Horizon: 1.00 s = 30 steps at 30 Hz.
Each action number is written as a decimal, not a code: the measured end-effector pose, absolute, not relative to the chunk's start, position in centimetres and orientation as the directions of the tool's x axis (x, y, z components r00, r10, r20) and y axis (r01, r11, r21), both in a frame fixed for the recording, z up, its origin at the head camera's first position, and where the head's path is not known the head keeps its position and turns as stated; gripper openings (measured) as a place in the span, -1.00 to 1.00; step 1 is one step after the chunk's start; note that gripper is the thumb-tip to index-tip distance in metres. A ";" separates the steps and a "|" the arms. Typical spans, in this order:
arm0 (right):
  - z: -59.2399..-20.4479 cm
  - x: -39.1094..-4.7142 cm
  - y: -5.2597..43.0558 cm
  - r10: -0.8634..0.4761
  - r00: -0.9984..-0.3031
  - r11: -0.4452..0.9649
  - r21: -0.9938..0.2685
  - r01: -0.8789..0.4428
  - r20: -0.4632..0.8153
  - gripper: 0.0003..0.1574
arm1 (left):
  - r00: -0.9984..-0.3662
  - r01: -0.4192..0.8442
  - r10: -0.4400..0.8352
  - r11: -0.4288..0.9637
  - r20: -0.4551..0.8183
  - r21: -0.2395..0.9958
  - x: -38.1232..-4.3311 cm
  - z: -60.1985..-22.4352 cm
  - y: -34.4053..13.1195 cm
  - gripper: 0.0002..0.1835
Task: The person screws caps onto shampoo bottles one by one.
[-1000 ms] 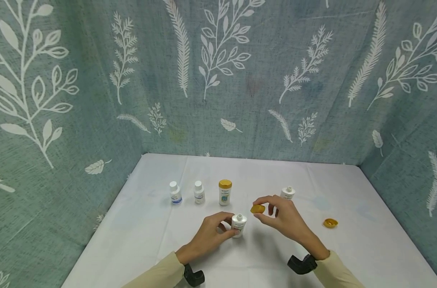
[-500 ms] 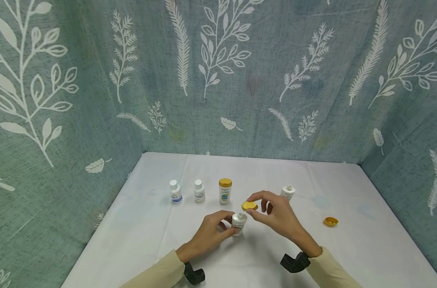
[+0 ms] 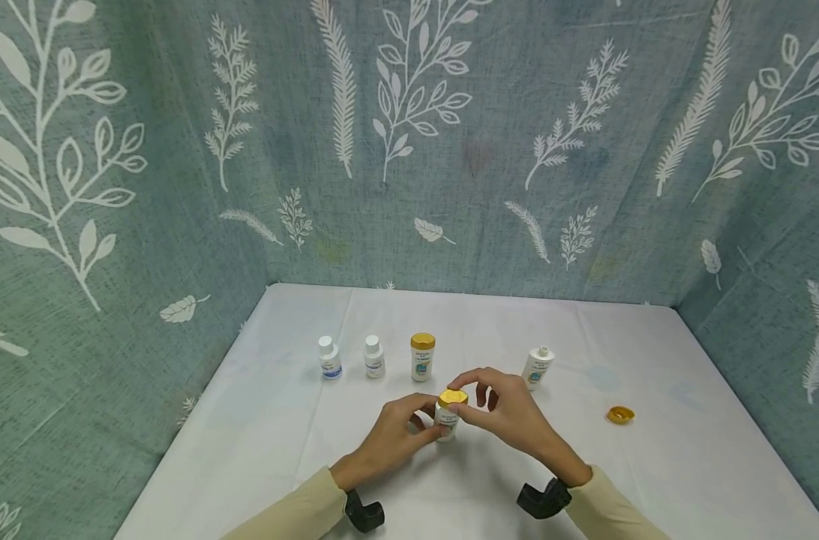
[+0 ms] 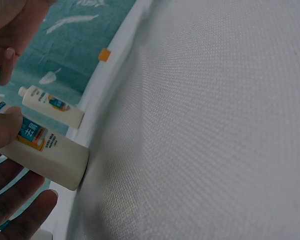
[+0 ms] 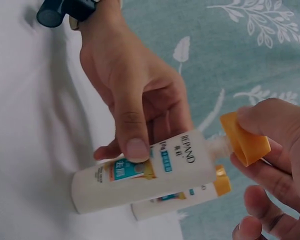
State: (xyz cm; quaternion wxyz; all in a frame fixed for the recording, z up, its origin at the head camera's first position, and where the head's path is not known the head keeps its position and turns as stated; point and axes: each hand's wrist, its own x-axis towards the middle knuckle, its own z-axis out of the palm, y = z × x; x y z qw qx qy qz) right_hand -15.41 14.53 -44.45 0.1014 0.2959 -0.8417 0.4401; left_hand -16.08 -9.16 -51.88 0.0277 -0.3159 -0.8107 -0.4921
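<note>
My left hand (image 3: 396, 436) holds a white plastic bottle (image 3: 446, 430) upright on the table, thumb on one side and fingers on the other. In the right wrist view, the bottle (image 5: 155, 172) shows a blue and orange label and a narrow neck. Pinched between thumb and fingers of my right hand (image 3: 511, 411) is a yellow-orange cap (image 3: 453, 397), over the bottle's top. The right wrist view has this cap (image 5: 246, 142) around the tip of the neck, with part of the neck still visible below it. In the left wrist view, my left thumb (image 4: 5, 129) presses the label side.
Behind the hands stand two small white-capped bottles (image 3: 330, 360) (image 3: 374, 358) and a yellow-capped bottle (image 3: 421, 360). An uncapped white bottle (image 3: 537, 369) is beyond my right hand. A loose yellow cap (image 3: 620, 415) lies farther right on the white-covered table (image 3: 686, 465). Patterned cloth (image 3: 477, 225) surrounds the table.
My right hand has moved left and brought the cap from beside the bottle onto its top. The left hand and bottle have stayed in place.
</note>
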 end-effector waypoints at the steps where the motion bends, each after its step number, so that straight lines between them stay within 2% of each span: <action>1: -44.5 -15.4 14.5 -0.408 -0.807 0.442 -0.681 -0.584 0.427 -0.70 | -0.799 0.541 0.484 0.317 0.357 0.779 -16.1 -51.9 -9.1 -0.57; 18: -45.2 -15.9 14.5 -0.476 -0.789 0.456 -0.659 -0.599 0.388 -0.68 | -0.794 0.552 0.481 0.315 0.371 0.772 -16.1 -52.0 -9.3 -0.59; 30: -45.0 -15.8 13.8 -0.490 -0.741 0.471 -0.575 -0.669 0.460 -0.71 | -0.797 0.556 0.468 0.324 0.382 0.765 -16.0 -52.0 -9.2 -0.61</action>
